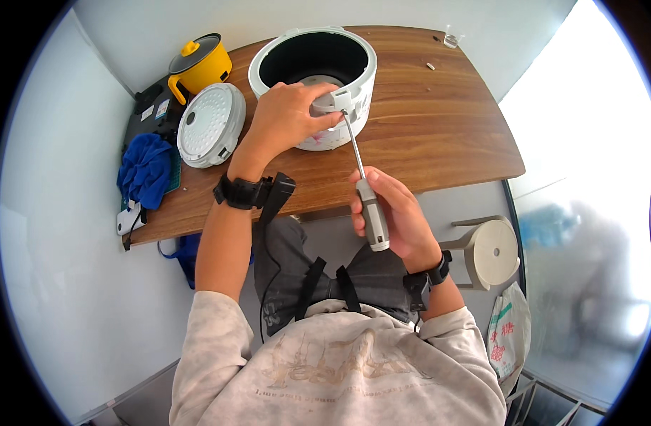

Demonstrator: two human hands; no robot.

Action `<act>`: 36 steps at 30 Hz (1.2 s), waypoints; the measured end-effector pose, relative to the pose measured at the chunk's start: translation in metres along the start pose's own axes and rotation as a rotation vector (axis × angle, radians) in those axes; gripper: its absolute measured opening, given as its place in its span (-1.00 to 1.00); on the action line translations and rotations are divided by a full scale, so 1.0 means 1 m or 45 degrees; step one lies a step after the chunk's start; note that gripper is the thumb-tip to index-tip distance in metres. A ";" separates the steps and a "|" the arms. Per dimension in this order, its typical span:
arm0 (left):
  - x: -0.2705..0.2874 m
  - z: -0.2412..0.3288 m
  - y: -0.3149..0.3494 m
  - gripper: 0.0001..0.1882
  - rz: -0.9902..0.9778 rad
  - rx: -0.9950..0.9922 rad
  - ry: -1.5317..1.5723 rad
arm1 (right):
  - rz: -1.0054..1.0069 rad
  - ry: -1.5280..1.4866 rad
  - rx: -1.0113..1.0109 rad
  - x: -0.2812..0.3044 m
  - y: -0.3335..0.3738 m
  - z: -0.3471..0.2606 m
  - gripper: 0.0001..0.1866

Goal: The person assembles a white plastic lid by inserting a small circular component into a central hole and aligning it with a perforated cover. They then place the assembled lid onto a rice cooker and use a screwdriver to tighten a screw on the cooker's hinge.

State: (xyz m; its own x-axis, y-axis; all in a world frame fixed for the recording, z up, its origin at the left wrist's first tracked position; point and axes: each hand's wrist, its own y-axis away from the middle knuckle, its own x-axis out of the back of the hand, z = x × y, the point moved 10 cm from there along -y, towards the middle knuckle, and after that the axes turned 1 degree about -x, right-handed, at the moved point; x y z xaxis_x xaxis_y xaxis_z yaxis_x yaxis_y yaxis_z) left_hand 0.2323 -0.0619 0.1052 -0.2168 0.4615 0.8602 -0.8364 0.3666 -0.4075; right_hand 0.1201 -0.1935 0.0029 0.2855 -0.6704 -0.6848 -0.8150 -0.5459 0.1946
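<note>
A white rice cooker body (pixel 368 79) with a dark inside stands near the back of the wooden table. My left hand (pixel 286 117) reaches to its near rim, with thumb and forefinger closed around a small white plastic piece (pixel 328 104) there. In my right hand (pixel 400 216) is a screwdriver (pixel 370 206) with a grey handle, gripped from below. Its shaft slants up and its tip meets the white piece, right by my left thumb. The screw head, if any, is too small to make out. Left of the body leans the round white lid (pixel 210 124), inner side up.
A yellow electric pot (pixel 203 67) stands at the back left. Nearer lie a blue cloth (pixel 146 167) and a white phone-like object (pixel 129 219) by the table's left edge. A small clear cup (pixel 451 37) is at the far right; a beige stool (pixel 492 252) stands below.
</note>
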 end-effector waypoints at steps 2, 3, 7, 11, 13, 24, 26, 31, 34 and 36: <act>0.000 0.004 0.000 -0.50 0.027 -0.030 -0.055 | 0.114 0.280 0.136 0.021 0.001 -0.009 -0.71; 0.001 0.006 0.000 -0.49 0.040 -0.046 -0.082 | 0.172 0.421 0.204 0.030 0.003 -0.014 -0.72; -0.003 0.003 -0.004 -0.48 -0.043 -0.017 -0.051 | 0.514 1.040 0.484 0.040 0.014 -0.045 -0.76; -0.008 0.001 -0.008 -0.46 -0.150 0.045 -0.143 | 0.700 1.665 0.904 0.025 0.031 -0.070 -0.74; -0.010 0.004 -0.010 -0.43 -0.196 0.065 -0.191 | 0.769 1.702 0.880 0.032 0.035 -0.076 -0.75; -0.014 0.002 -0.014 -0.46 -0.210 0.063 -0.228 | 0.767 1.788 0.977 0.017 0.036 -0.076 -0.80; -0.014 0.003 -0.014 -0.51 -0.180 0.042 -0.216 | 0.768 1.808 0.975 0.019 0.036 -0.075 -0.78; -0.011 0.004 -0.014 -0.54 -0.163 0.045 -0.218 | 0.774 1.861 0.994 0.015 0.038 -0.074 -0.75; -0.015 0.002 -0.013 -0.39 -0.270 0.120 -0.204 | 0.769 1.859 1.030 0.014 0.040 -0.076 -0.73; -0.016 0.001 -0.013 -0.40 -0.258 0.110 -0.206 | 0.767 1.874 1.033 0.013 0.040 -0.076 -0.72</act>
State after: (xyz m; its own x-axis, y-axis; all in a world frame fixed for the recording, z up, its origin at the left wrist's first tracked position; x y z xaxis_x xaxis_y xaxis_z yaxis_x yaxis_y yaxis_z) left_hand 0.2462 -0.0750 0.0973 -0.1122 0.2483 0.9622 -0.9092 0.3650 -0.2002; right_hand 0.1292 -0.2625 0.0555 -0.3157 -0.7644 0.5621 -0.8568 -0.0249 -0.5151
